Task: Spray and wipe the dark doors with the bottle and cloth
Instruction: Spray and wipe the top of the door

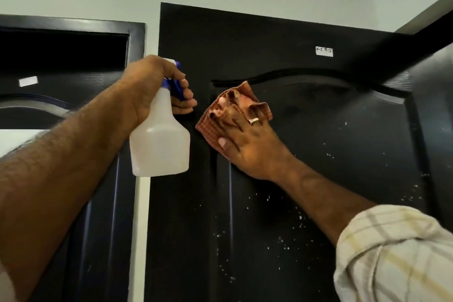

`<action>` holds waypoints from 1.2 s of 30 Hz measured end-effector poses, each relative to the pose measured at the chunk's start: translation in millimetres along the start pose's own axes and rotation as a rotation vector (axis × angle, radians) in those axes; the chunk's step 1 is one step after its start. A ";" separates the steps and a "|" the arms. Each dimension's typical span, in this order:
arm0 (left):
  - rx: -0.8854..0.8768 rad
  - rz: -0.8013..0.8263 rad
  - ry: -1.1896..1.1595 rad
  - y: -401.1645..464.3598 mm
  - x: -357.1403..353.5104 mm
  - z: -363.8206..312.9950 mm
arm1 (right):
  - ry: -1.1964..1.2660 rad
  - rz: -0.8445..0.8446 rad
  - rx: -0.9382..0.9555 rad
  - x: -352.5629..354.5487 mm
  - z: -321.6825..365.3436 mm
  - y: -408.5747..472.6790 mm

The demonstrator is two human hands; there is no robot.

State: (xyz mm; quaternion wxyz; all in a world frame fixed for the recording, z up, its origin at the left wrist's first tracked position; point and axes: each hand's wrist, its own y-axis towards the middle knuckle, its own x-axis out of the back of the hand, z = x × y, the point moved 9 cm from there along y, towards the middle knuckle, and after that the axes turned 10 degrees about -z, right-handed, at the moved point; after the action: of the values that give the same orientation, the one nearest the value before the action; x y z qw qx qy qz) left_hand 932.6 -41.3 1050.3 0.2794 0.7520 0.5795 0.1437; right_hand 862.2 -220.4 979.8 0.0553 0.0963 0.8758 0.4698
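Observation:
Straight ahead stands a dark panelled door (306, 154), speckled with white droplets on its lower half. My left hand (157, 86) grips a white spray bottle (160, 140) by its blue trigger head, held up just left of the door's raised panel. My right hand (247, 144) presses an orange checked cloth (232, 108) flat against the upper left corner of that panel, its fingers spread over the cloth. A second dark door (61, 95) sits in its frame to the left, partly hidden by my left forearm.
A white wall strip (142, 203) separates the two doors. Small white labels are stuck on the right door (324, 52) and the left door (28, 81). At the far right another dark door edge (436, 110) angles toward me. Above is pale wall and ceiling.

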 end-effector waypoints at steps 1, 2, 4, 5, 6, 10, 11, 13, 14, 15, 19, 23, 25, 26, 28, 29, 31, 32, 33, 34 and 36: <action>0.004 0.014 -0.005 0.4 -3.4 1.1 | -0.025 -0.029 0.042 1.2 -13.8 -7.7; 0.012 0.026 -0.013 0.6 -6.2 1.8 | -0.074 -0.051 0.045 3.9 -32.1 -13.0; 0.027 0.043 -0.016 0.3 -10.9 3.6 | -0.210 -0.136 -0.128 15.3 -89.5 -15.4; 0.028 0.046 -0.010 0.0 -12.4 4.4 | -0.228 -0.147 -0.343 24.4 -119.3 -16.3; 0.024 0.043 -0.003 0.1 -13.1 4.9 | -0.204 -0.130 -0.591 27.3 -142.7 -16.0; 0.011 0.017 0.015 1.1 -10.2 3.5 | -0.153 -0.097 -0.823 30.2 -103.7 18.4; 0.016 0.007 0.014 1.6 -7.8 2.8 | -0.161 -0.111 -0.699 26.0 -77.4 26.7; 0.021 -0.010 0.010 2.9 -3.4 1.8 | -0.156 -0.117 -0.518 18.0 -32.4 33.2; 0.015 -0.017 0.011 3.0 -2.6 0.4 | -0.134 -0.093 -0.448 13.1 -18.0 34.4; 0.007 -0.023 0.011 2.6 -2.6 -0.7 | -0.100 -0.075 -0.393 10.3 -8.4 34.6; 0.000 -0.002 0.001 0.6 -13.8 -5.2 | -0.001 -0.099 -0.107 12.9 -21.6 28.5; 0.026 0.051 -0.018 -0.1 -28.1 -2.5 | -0.204 -0.236 -0.258 21.7 -117.8 -8.1; 0.010 0.063 -0.020 -0.8 -37.1 -2.0 | -0.288 -0.253 -0.549 36.9 -179.0 -33.3; 0.002 0.068 -0.019 -0.4 -42.4 -2.0 | -0.280 -0.220 -0.717 43.7 -202.6 -41.8; -0.001 0.078 -0.010 -1.0 -53.5 -0.4 | -0.214 -0.119 -1.010 49.0 -216.0 -45.1; 0.004 0.080 -0.009 -1.6 -60.8 0.3 | -0.186 -0.086 -1.032 47.8 -207.7 -37.3; 0.018 0.075 -0.024 -3.3 -76.2 1.7 | -0.161 -0.113 -0.804 39.2 -170.5 -11.5; 0.019 0.071 -0.034 -4.4 -84.5 1.9 | -0.138 -0.126 -0.637 30.2 -149.7 -5.2; 0.021 0.069 -0.040 -6.4 -92.8 2.4 | -0.085 -0.101 -0.496 24.3 -131.1 -4.9; 0.024 0.072 -0.044 -8.9 -104.4 3.4 | -0.034 -0.050 -0.382 20.1 -126.1 -8.7; 0.029 0.083 -0.037 -11.6 -126.1 5.2 | -0.030 0.034 -0.256 23.2 -146.3 -15.5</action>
State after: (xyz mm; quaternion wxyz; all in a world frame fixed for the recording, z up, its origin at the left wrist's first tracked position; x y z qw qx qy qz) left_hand 890.1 -160.7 1052.9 0.2728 0.7817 0.5448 0.1329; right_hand 810.4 -342.4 1047.6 0.0724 0.1103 0.8059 0.5771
